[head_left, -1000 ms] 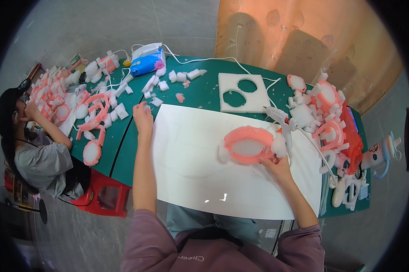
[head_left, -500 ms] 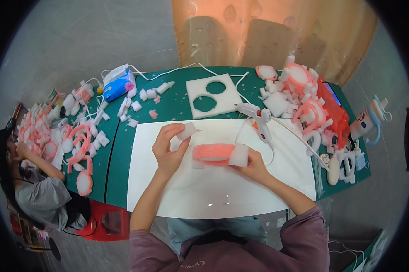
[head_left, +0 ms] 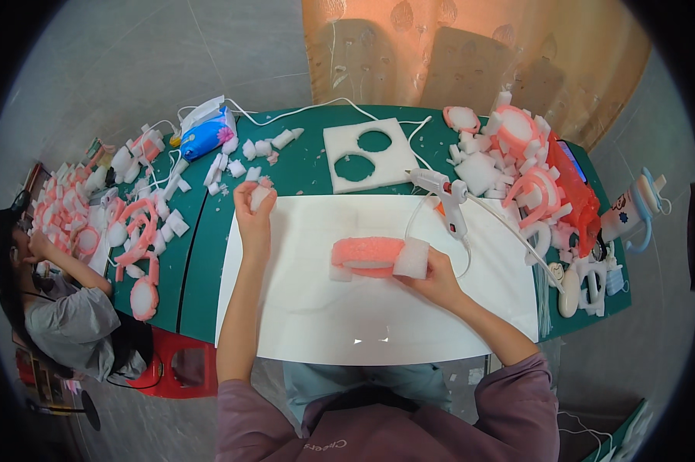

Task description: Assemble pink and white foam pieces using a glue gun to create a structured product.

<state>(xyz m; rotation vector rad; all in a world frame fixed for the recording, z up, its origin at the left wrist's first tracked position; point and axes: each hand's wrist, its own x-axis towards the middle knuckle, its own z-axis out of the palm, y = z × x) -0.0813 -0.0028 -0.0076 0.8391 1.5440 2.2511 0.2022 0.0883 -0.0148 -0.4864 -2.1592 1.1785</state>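
Note:
My right hand (head_left: 437, 281) grips a pink foam ring (head_left: 369, 249) seen from its side, just above the white sheet. A white foam block (head_left: 411, 258) is on the ring's right end, under my fingers, and another white block (head_left: 340, 272) shows at its lower left. My left hand (head_left: 252, 225) is raised near the sheet's far left corner, its fingers closed on a small white foam piece (head_left: 261, 198). A bit of pink shows at the top of that piece. Beyond the ring, a white glue gun (head_left: 449, 199) stands on the sheet.
A white foam slab (head_left: 386, 165) with two round holes lies on the green table (head_left: 301, 169). Foam scraps and a blue pack (head_left: 209, 135) sit at the back left. Pink foam parts, a red bag (head_left: 574, 192) and a bottle (head_left: 621, 215) are right. A co-worker (head_left: 74, 316) sits left.
My left hand has moved left and away from the ring, carrying the small foam piece. My right hand holds the ring in nearly the same place. The view has shifted slightly.

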